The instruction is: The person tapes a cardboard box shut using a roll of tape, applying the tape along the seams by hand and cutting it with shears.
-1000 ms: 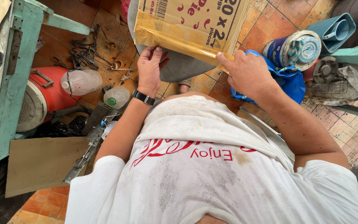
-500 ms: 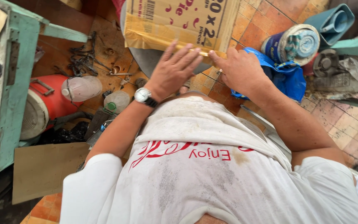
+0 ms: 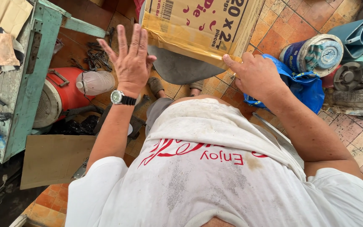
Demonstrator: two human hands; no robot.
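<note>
A taped cardboard box (image 3: 202,29) with red and black print rests on a grey round surface (image 3: 177,67) in front of me. My right hand (image 3: 253,75) presses on the box's near right corner, fingers curled against its edge. My left hand (image 3: 131,59), wearing a wristwatch, hovers flat with fingers spread just left of the box, touching nothing. My white shirt fills the lower part of the head view.
A green wooden bench (image 3: 26,75) stands at left, with a red cooler (image 3: 59,98) and a clear plastic jug (image 3: 95,82) beside it. A blue bag (image 3: 303,88), a tin can (image 3: 316,52) and a teal scoop (image 3: 358,35) lie at right. Cardboard sheet (image 3: 51,157) on the tiled floor.
My left hand has let go of the box's near edge, lifted and opened with fingers spread. The right hand stays on the box corner.
</note>
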